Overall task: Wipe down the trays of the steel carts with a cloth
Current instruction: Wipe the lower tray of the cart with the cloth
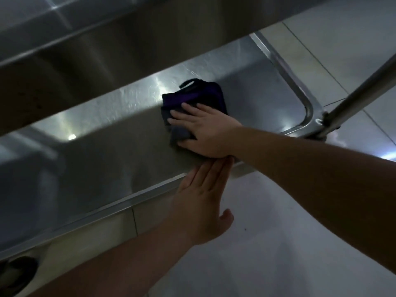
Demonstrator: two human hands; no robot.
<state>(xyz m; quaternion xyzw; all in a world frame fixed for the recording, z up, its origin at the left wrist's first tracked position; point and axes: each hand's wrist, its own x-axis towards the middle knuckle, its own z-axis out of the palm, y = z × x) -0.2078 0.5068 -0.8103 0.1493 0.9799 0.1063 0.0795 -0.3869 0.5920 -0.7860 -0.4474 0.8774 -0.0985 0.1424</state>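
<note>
A folded dark purple and grey cloth lies on the lower steel tray of a cart, toward its right end. My right hand presses flat on the cloth with straight fingers. My left hand lies flat with straight fingers over the tray's near rim, its fingertips under my right wrist. An upper steel tray overhangs the far part of the lower one.
A steel post rises from the cart's right corner. Light tiled floor spreads below and to the right. A dark caster wheel shows at the bottom left corner.
</note>
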